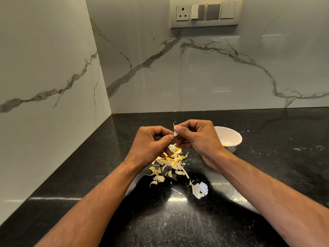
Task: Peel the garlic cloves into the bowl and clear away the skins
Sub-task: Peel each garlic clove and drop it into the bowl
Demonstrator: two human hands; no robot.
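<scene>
A small pale garlic clove (175, 133) is held up between both hands above the black counter. My right hand (197, 138) pinches the clove near its top, with a wisp of skin sticking up. My left hand (151, 143) pinches its lower end with thumb and curled fingers. Below the hands lies a scatter of yellowish garlic skins (170, 163). A white bowl (231, 138) stands behind my right hand, with something pale yellow at its bottom; my hand hides its left side.
A white papery skin piece (200, 190) and thin stem bits lie nearer to me on the black granite counter (267, 175). Marble walls close off the left side and the back. A switch panel (204, 12) hangs on the back wall.
</scene>
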